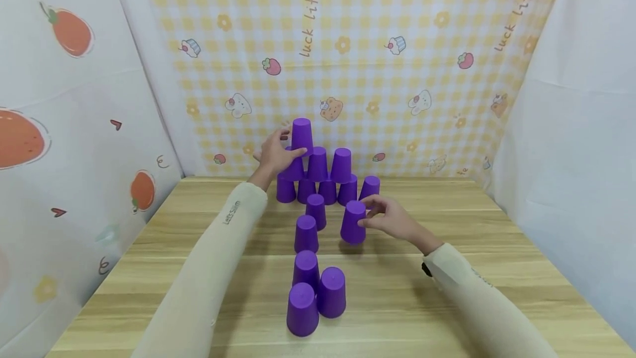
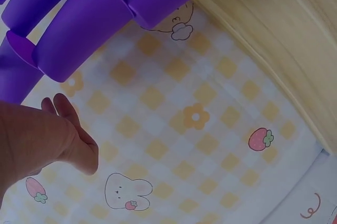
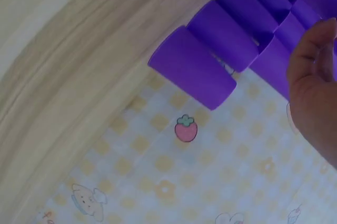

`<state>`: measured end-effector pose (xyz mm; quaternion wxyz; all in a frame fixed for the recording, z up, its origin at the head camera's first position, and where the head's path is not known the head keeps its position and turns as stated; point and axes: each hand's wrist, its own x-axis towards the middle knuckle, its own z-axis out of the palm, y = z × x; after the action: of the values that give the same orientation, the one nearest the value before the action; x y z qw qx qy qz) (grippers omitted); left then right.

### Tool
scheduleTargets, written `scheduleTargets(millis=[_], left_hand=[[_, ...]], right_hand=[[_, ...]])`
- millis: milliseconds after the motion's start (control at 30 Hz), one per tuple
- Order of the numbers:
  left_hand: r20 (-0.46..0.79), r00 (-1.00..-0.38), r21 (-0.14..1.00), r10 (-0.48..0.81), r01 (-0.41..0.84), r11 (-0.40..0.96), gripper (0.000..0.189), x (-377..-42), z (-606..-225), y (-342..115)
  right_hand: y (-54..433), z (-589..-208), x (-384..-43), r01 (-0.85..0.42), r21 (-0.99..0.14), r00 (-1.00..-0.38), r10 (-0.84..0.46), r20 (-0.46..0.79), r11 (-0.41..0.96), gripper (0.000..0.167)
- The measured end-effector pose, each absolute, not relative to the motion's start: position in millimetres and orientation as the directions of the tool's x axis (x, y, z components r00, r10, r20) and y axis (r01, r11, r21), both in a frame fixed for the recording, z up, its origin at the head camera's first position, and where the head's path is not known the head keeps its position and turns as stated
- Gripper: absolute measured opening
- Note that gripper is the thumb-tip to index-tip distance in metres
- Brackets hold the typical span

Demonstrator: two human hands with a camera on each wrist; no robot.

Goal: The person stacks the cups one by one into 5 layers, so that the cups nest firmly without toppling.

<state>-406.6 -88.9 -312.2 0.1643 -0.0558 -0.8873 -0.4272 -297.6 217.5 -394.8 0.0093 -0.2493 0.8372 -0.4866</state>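
Observation:
At the top of a stack of upside-down purple cups, my left hand (image 1: 275,152) is beside the top cup (image 1: 302,136), its thumb overlapping the lower front of that cup. The left wrist view has the fingertips (image 2: 66,105) apart from the nearby stacked cups (image 2: 84,32). Lower and to the right, my right hand (image 1: 392,217) pinches another upside-down cup (image 1: 351,224) by its right side, thumb and finger against its wall. That cup appears just over the table, a shadow under it. In the right wrist view, the right hand (image 3: 316,87) overlaps the stack.
Under the top cup is a middle row (image 1: 341,166), over a bottom row (image 1: 327,192) ending in an outer right cup (image 1: 370,187). Several more upside-down cups (image 1: 306,235) run toward me along the wooden table (image 1: 407,291). A patterned cloth (image 1: 343,82) hangs close behind the stack.

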Motion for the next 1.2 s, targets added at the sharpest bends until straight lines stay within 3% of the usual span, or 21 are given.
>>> scheduleTargets(millis=[267, 633, 933, 1200], left_hand=[[0.386, -0.922, 0.719, -0.037, 0.275, 0.639, 0.074, -396.4, -322.0, -92.7], [0.37, -0.929, 0.743, -0.003, 0.293, 0.602, 0.071, -369.0, -354.5, -106.2], [0.323, -0.936, 0.762, 0.138, 0.344, 0.55, 0.07, -343.1, -369.1, -110.6], [0.196, -0.908, 0.768, 0.372, 0.378, 0.518, 0.065, -317.9, -383.6, -107.2]], right_hand=[[233.8, -380.0, -309.3, -0.294, -0.85, -0.952, -0.214, 0.22, 0.437, 0.049], [244.1, -367.0, -337.9, -0.276, -0.848, -0.959, -0.069, 0.275, 0.452, 0.052], [233.6, -361.4, -363.3, -0.305, -0.826, -0.944, -0.034, 0.329, 0.474, 0.051], [226.6, -361.7, -381.9, -0.293, -0.816, -0.942, -0.006, 0.335, 0.499, 0.053]])
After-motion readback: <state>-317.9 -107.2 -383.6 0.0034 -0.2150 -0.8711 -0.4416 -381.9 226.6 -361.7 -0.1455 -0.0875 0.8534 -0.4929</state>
